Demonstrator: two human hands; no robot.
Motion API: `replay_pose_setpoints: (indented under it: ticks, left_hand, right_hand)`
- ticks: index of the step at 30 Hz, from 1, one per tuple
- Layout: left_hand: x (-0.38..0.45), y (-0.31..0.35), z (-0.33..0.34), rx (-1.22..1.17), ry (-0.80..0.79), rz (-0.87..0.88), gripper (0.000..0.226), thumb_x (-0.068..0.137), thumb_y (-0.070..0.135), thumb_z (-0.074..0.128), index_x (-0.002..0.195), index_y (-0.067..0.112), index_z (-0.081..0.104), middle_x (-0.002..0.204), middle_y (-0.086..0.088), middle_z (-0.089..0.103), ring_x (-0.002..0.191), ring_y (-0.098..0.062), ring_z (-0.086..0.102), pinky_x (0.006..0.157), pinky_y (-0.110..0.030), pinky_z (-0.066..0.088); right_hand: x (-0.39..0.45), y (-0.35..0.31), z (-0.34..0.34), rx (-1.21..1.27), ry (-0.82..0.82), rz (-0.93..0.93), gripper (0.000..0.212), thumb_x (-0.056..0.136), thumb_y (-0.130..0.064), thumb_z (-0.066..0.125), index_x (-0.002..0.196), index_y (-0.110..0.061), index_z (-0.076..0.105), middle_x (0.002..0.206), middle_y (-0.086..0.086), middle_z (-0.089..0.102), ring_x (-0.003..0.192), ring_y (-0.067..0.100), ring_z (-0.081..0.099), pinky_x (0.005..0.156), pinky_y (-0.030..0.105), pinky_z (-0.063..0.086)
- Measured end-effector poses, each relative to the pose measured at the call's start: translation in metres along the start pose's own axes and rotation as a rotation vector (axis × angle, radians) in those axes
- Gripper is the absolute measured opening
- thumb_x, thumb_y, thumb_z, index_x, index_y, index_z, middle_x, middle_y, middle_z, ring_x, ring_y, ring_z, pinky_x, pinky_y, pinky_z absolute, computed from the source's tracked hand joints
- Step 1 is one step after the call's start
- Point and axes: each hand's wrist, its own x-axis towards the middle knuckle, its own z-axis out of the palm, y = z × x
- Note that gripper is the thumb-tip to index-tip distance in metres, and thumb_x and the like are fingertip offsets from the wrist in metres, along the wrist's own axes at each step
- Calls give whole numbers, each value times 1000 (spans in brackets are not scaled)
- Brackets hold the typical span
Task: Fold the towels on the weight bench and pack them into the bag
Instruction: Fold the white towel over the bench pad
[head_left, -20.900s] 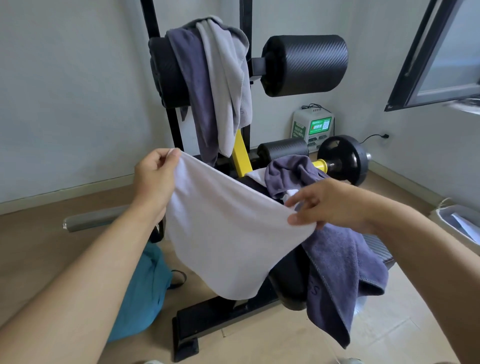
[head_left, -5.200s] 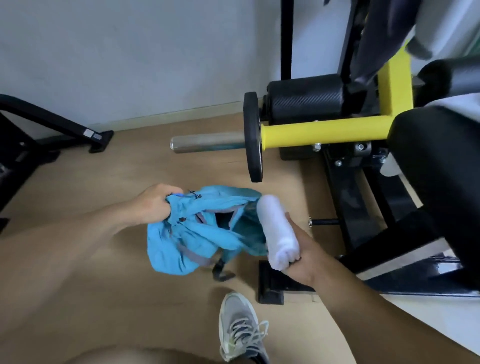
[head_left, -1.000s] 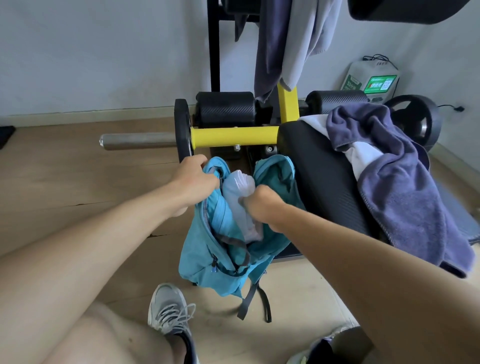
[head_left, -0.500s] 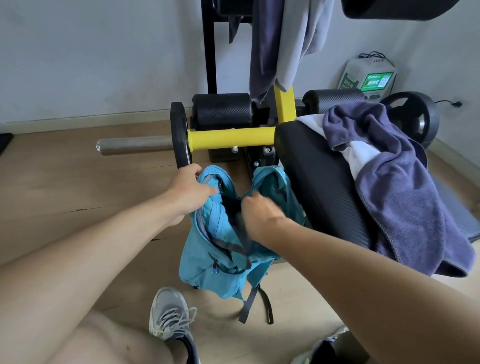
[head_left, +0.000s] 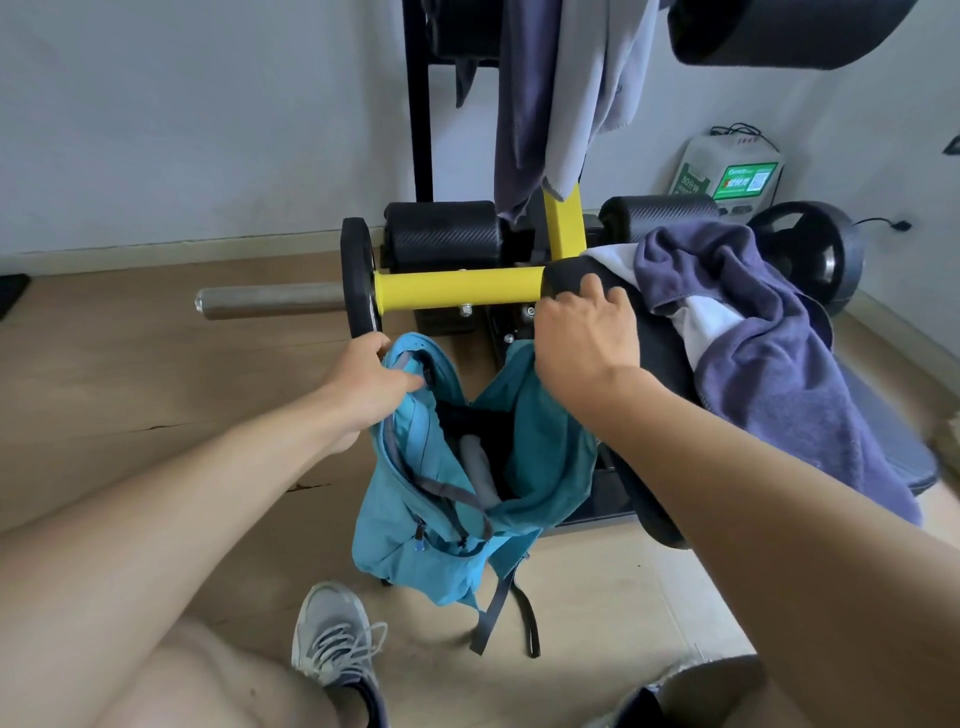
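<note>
Near centre, head view: left hand (head_left: 371, 384) pinches the limp teal nylon bag (head_left: 467, 499) rim; right hand (head_left: 584, 338) empty, loosely spread. Purple terry towel (head_left: 769, 353) on black padded bench (head_left: 660, 353): soft, light, floppy; pinch two corners.

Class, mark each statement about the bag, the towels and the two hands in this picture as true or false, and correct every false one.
1. The left hand grips the rim of the blue bag. True.
2. The right hand holds a rolled towel. False: it holds nothing and is raised above the bag, near the front of the bench pad.
3. A rolled white towel lies inside the open bag. True.
4. The bench is bare of towels. False: a purple towel lies crumpled on it, over a white towel.
5. The bag is zipped shut. False: its mouth gapes open.
</note>
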Motion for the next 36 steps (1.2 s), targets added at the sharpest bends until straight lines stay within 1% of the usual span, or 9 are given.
replay_pose_setpoints:
  ticks: [3, 7, 11, 13, 15, 18, 23, 29, 36]
  left_hand:
    - [-5, 13, -4, -55, 73, 49, 56, 87, 22, 78, 135, 11, 51, 133, -17, 61, 115, -32, 64, 96, -52, 55]
    - [-15, 37, -8, -134, 278, 213, 26, 88, 16, 74, 102, 6, 55, 100, -27, 65, 74, -25, 57, 63, -46, 51]
    - [-23, 47, 6, -157, 267, 284, 28, 89, 27, 76, 100, 10, 56, 103, -25, 65, 74, -25, 60, 64, -40, 49]
    - [-24, 41, 17, -164, 140, 193, 46, 85, 41, 77, 118, 17, 57, 115, -15, 67, 97, -25, 69, 83, -44, 58]
    - [-26, 31, 27, -146, -9, 50, 75, 81, 49, 79, 142, 20, 47, 141, -5, 58, 120, -26, 62, 102, -48, 52]
    - [-28, 23, 40, -82, -153, -19, 100, 62, 67, 86, 141, 22, 46, 131, -2, 65, 110, -25, 68, 95, -47, 57]
    - [-38, 39, 50, -72, -236, 61, 63, 76, 67, 75, 118, 26, 55, 112, -3, 67, 92, -21, 71, 63, -36, 63]
    - [-43, 44, 46, 59, -237, 77, 56, 85, 66, 66, 119, 24, 55, 109, -4, 63, 89, -19, 69, 70, -41, 65]
    - [-43, 44, 50, 51, -219, 107, 47, 86, 60, 69, 113, 24, 58, 106, -6, 65, 90, -20, 69, 72, -37, 65]
  right_hand:
    - [5, 8, -9, 216, 103, 80, 15, 91, -8, 52, 104, -15, 50, 94, 7, 64, 83, 32, 54, 65, 35, 32]
    - [19, 18, -22, 794, 94, 213, 24, 90, -11, 49, 110, -21, 55, 86, 1, 60, 73, 26, 54, 57, 32, 41]
    - [28, 36, -21, 1282, 82, 433, 20, 91, -11, 55, 108, -19, 60, 72, -4, 53, 50, 10, 43, 37, 15, 30]
    - [26, 43, -13, 1317, 4, 481, 18, 89, -10, 62, 105, -19, 62, 78, -1, 58, 56, 10, 49, 45, 15, 38]
    - [22, 49, -3, 1293, -85, 476, 21, 85, -8, 71, 102, -18, 64, 87, 1, 62, 67, 15, 58, 52, 22, 47]
    - [17, 54, 1, 1265, -135, 433, 28, 80, -4, 76, 102, -18, 65, 85, 3, 61, 75, 20, 64, 49, 26, 54]
    - [10, 54, 0, 1170, -165, 323, 31, 80, -8, 77, 106, -21, 65, 87, 8, 68, 71, 18, 63, 55, 28, 56]
    - [7, 57, 3, 1095, -145, 290, 30, 77, -15, 81, 101, -25, 66, 94, 2, 72, 84, 19, 69, 67, 32, 56]
    - [3, 54, 1, 993, -144, 200, 32, 78, -19, 81, 103, -28, 63, 89, -10, 68, 85, 9, 65, 62, 21, 46]
